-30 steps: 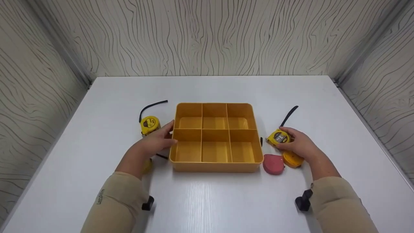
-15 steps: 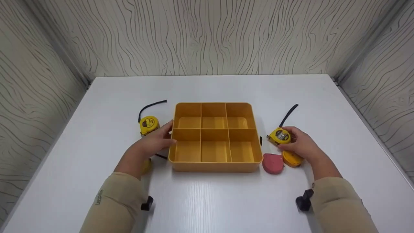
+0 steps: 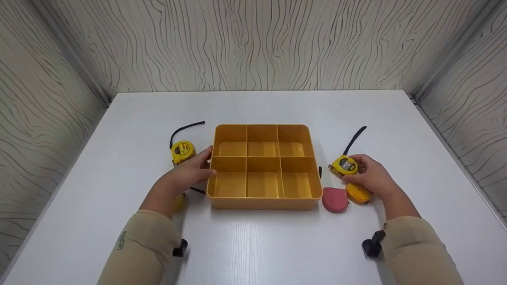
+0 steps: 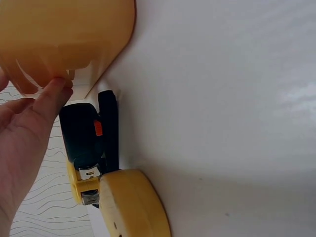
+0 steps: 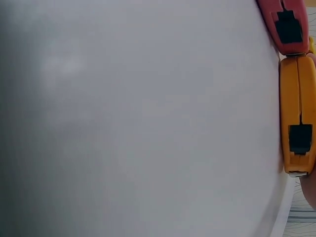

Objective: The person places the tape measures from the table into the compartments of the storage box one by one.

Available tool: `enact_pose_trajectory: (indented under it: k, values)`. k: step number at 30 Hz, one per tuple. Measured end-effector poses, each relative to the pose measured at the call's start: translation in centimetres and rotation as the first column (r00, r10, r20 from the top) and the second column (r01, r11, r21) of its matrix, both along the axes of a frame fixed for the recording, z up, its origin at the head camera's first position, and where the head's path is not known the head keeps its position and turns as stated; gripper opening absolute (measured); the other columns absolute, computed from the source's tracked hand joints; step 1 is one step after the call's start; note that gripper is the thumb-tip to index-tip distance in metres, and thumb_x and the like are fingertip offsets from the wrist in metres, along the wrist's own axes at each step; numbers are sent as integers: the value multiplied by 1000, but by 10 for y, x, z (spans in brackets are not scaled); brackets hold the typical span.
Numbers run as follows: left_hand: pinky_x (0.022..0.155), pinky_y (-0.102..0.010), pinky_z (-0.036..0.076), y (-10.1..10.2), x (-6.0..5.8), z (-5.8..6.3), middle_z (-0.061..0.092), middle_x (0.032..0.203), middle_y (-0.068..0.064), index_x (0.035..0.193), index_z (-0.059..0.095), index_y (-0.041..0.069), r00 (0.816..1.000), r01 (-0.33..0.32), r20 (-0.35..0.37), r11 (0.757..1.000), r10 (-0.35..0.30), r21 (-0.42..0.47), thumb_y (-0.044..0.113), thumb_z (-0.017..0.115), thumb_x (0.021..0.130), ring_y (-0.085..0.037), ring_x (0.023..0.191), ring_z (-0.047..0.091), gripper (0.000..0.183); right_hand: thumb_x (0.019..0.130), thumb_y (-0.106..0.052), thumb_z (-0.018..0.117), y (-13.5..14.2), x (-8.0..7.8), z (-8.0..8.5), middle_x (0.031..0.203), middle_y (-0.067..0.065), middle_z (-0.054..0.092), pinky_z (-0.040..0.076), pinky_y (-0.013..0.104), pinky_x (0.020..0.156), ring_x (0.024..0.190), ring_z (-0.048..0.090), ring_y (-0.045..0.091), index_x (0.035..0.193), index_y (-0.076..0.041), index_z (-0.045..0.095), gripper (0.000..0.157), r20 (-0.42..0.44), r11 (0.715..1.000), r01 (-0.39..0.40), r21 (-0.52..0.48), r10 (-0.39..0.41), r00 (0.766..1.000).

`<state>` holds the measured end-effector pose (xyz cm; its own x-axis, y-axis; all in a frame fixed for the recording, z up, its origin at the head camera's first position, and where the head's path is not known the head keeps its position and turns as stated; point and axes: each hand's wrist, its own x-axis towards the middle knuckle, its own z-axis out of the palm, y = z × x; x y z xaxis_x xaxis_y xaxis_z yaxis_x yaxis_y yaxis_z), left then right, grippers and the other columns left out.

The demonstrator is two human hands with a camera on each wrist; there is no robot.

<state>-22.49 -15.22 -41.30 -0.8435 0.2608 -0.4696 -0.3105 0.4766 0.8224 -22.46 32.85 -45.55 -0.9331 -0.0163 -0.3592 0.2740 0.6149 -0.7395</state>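
Observation:
A yellow divided box [image 3: 264,204] stands mid-table in the head view. My left hand [image 3: 189,174] holds its left wall, thumb over the rim and fingers along the outside. Beyond that hand lies a yellow tape measure [image 3: 183,148] with a black strap; a second one [image 4: 136,207] sits under my left wrist, mostly hidden from the head camera. To the right of the box, my right hand [image 3: 370,174] grips another yellow tape measure [image 3: 344,165] between thumb and fingers, its strap pointing away. Close below it are an orange tape measure [image 3: 358,194] and a pinkish-red one [image 3: 335,200].
The white table [image 3: 253,245] runs back to a wood-patterned panel [image 3: 253,47], with similar panels on both sides. Black camera mounts [image 3: 372,247] stick out from both wrists. A short black strap end [image 3: 320,171] shows at the box's right side.
My right hand and the yellow tape measure in it have shifted slightly to the right, the tape measure turning a little. The left hand and the box stay as they were.

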Motion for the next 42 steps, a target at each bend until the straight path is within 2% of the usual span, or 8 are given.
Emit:
enact_pose_trajectory:
  k: [7, 14, 27, 42]
  values:
    - [107, -42, 27, 0, 0, -1, 24, 147, 13, 143, 16, 44, 1000, -7, 2, 1000, 7, 1, 27, 64, 86, -14, 133, 28, 76, 74, -36, 75, 1, 0, 3, 137, 17, 36, 33, 47, 103, 123, 36, 35, 139, -11, 29, 84, -12, 1000, 29, 8, -29, 1000]
    - [104, -38, 34, -1, -1, -2, 26, 147, 13, 143, 17, 42, 1000, 8, -12, 1000, -8, 9, 27, 65, 85, -13, 131, 32, 77, 73, -43, 73, 1, -2, 16, 140, 18, 34, 33, 47, 103, 125, 35, 36, 140, -9, 29, 87, -110, 1000, 25, 17, -23, 994]
    - [104, -40, 33, -1, -2, -4, 30, 143, 15, 140, 23, 45, 1000, -6, 7, 1000, 6, 21, 28, 66, 84, -13, 129, 33, 73, 74, -44, 71, 2, -5, 34, 139, 17, 36, 36, 44, 101, 125, 38, 34, 140, -9, 31, 85, -176, 999, 37, -2, -37, 984]
    - [104, -38, 34, 0, 0, -3, 32, 142, 14, 143, 22, 39, 1000, -11, -8, 999, 11, 42, 26, 64, 86, -11, 128, 34, 72, 73, -44, 71, -6, -12, 76, 139, 18, 37, 40, 41, 97, 123, 41, 34, 140, -9, 31, 85, -218, 999, -7, 43, 16, 976]
